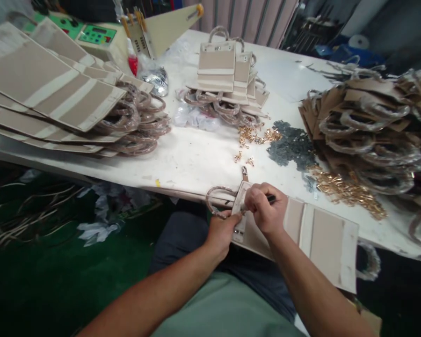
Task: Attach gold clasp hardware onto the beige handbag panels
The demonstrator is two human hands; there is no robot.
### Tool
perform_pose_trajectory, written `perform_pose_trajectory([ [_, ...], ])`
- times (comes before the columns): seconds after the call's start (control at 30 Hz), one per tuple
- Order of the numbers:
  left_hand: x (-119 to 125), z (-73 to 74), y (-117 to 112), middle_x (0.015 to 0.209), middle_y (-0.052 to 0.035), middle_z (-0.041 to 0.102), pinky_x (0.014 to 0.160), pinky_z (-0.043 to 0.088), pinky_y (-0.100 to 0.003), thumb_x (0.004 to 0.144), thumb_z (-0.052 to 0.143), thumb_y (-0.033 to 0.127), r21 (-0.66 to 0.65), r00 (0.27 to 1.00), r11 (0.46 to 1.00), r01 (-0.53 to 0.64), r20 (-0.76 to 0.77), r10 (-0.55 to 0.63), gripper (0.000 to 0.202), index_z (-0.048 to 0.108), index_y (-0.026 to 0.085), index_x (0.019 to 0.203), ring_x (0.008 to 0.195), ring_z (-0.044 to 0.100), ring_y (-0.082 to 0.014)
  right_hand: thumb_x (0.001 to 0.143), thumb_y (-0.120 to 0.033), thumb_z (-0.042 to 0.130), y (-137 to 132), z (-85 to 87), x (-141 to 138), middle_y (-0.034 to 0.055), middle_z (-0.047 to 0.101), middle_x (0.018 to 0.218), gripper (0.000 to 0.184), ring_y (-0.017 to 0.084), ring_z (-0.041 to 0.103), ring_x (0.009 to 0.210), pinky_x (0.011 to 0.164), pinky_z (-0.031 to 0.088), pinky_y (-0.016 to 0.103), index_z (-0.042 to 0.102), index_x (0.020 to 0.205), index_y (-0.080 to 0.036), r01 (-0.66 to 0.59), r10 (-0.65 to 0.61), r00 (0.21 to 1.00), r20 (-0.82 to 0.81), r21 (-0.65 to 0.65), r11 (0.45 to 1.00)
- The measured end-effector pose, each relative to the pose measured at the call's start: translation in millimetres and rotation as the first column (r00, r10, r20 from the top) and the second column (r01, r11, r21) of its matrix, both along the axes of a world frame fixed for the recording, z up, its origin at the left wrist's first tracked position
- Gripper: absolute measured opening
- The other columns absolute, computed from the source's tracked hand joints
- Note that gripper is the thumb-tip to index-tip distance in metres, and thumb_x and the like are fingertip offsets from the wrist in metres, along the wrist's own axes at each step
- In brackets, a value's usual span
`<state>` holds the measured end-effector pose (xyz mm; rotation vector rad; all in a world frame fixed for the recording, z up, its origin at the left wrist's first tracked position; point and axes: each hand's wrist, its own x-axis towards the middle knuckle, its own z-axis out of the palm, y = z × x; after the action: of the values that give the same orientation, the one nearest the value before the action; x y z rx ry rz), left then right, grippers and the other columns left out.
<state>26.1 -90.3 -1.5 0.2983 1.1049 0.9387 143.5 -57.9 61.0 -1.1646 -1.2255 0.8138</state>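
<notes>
A flat beige bag panel [323, 238] with white stripes lies across the table's near edge and over my lap. My left hand [221, 232] pinches its left end, beside a plastic-wrapped handle loop [215, 196]. My right hand [266, 208] presses down on the same end and grips a thin dark tool [271, 199] that points right. A small strap tab [244, 173] sticks out just above my hands.
The white table [196, 154] holds stacked beige panels with wrapped handles [52, 89] at left, a smaller stack [221, 70] at the back, a brown pile [375, 121] at right, gold fittings [344, 189], grey scraps [291, 147] and a green-panelled machine [98, 35].
</notes>
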Motion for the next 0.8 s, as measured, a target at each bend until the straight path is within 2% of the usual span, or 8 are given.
perform_pose_trajectory([
  [0.2, -2, 1.7, -2, 0.075, -0.0101, 0.08, 0.063, 0.055, -0.029, 0.054, 0.095, 0.036, -0.02, 1.0, 1.0, 0.009, -0.014, -0.009, 0.038, 0.079, 0.01, 0.078, 0.064, 0.071, -0.0206, 0.092, -0.054, 0.066, 0, 12.4, 43, -0.0006, 0.058, 0.053, 0.044, 0.016, 0.053, 0.05, 0.055, 0.043, 0.032, 0.056, 0.062, -0.024, 0.187, -0.078, 0.935, 0.347, -0.294, 0.937],
  [0.33, -3, 7.7, -9, 0.075, -0.0092, 0.079, 0.065, 0.057, -0.03, 0.055, 0.095, 0.037, -0.029, 1.0, 0.999, 0.016, 0.018, -0.015, 0.041, 0.079, 0.01, 0.082, 0.065, 0.073, -0.0215, 0.09, -0.041, 0.072, 1, 0.7, 58, 0.0004, 0.079, 0.091, 0.017, 0.021, 0.071, 0.081, 0.073, 0.047, 0.032, 0.079, 0.096, -0.026, 0.184, 0.113, 0.698, 0.707, -0.329, 0.926],
  [0.47, -12, 9.4, -13, 0.084, -0.0109, 0.08, 0.076, 0.06, -0.035, 0.061, 0.095, 0.042, -0.002, 0.994, 0.994, 0.107, 0.036, -0.107, 0.05, 0.078, 0.01, 0.095, 0.077, 0.077, -0.0264, 0.1, -0.041, 0.064, -4, -21.5, 46, 0.0, 0.079, 0.112, 0.019, 0.022, 0.073, 0.093, 0.072, 0.043, 0.03, 0.08, 0.107, -0.031, 0.266, 0.094, 0.525, 0.846, -0.268, 0.926],
  [0.53, -24, 8.1, -15, 0.098, -0.0135, 0.08, 0.085, 0.061, -0.041, 0.067, 0.092, 0.045, 0.065, 0.987, 0.986, 0.151, -0.065, -0.147, 0.056, 0.075, 0.012, 0.109, 0.092, 0.078, -0.0307, 0.103, -0.042, 0.061, -7, -25.8, 40, -0.0001, 0.078, 0.111, 0.021, 0.02, 0.073, 0.09, 0.068, 0.041, 0.03, 0.079, 0.105, -0.031, 0.294, 0.07, 0.485, 0.872, -0.238, 0.926],
  [0.6, -41, 8.4, -15, 0.118, -0.0164, 0.076, 0.097, 0.059, -0.046, 0.075, 0.086, 0.046, 0.212, 0.937, 0.967, 0.143, -0.344, -0.063, 0.062, 0.069, 0.014, 0.124, 0.111, 0.074, -0.0338, 0.104, -0.04, 0.06, -9, -26.4, 37, -0.0001, 0.077, 0.111, 0.021, 0.02, 0.073, 0.09, 0.066, 0.039, 0.03, 0.079, 0.105, -0.031, 0.297, 0.068, 0.463, 0.884, -0.227, 0.927],
  [0.67, -56, 12.7, -12, 0.139, -0.0188, 0.066, 0.109, 0.053, -0.052, 0.083, 0.079, 0.043, 0.447, 0.733, 0.871, 0.204, -0.66, 0.167, 0.066, 0.059, 0.016, 0.14, 0.129, 0.065, -0.035, 0.104, -0.039, 0.061, -10, -26.1, 36, -0.0002, 0.077, 0.111, 0.019, 0.02, 0.073, 0.091, 0.065, 0.038, 0.03, 0.079, 0.106, -0.032, 0.302, 0.069, 0.454, 0.888, -0.226, 0.926],
  [0.7, -62, 16.3, -8, 0.147, -0.0191, 0.06, 0.115, 0.049, -0.054, 0.086, 0.076, 0.04, 0.546, 0.594, 0.778, 0.312, -0.751, 0.289, 0.067, 0.055, 0.018, 0.146, 0.137, 0.059, -0.0354, 0.104, -0.038, 0.061, -10, -26.2, 36, -0.0002, 0.077, 0.111, 0.018, 0.02, 0.073, 0.091, 0.065, 0.037, 0.03, 0.079, 0.106, -0.032, 0.305, 0.067, 0.454, 0.889, -0.225, 0.925],
  [0.8, -66, 27.4, 12, 0.159, -0.0149, 0.053, 0.126, 0.036, -0.058, 0.094, 0.067, 0.027, 0.535, 0.318, 0.388, 0.75, -0.806, 0.499, 0.064, 0.048, 0.023, 0.155, 0.149, 0.047, -0.0341, 0.104, -0.038, 0.062, -8, -26.9, 35, 0.0002, 0.078, 0.108, 0.018, 0.02, 0.073, 0.092, 0.066, 0.037, 0.03, 0.079, 0.104, -0.031, 0.31, 0.058, 0.47, 0.881, -0.226, 0.923],
])
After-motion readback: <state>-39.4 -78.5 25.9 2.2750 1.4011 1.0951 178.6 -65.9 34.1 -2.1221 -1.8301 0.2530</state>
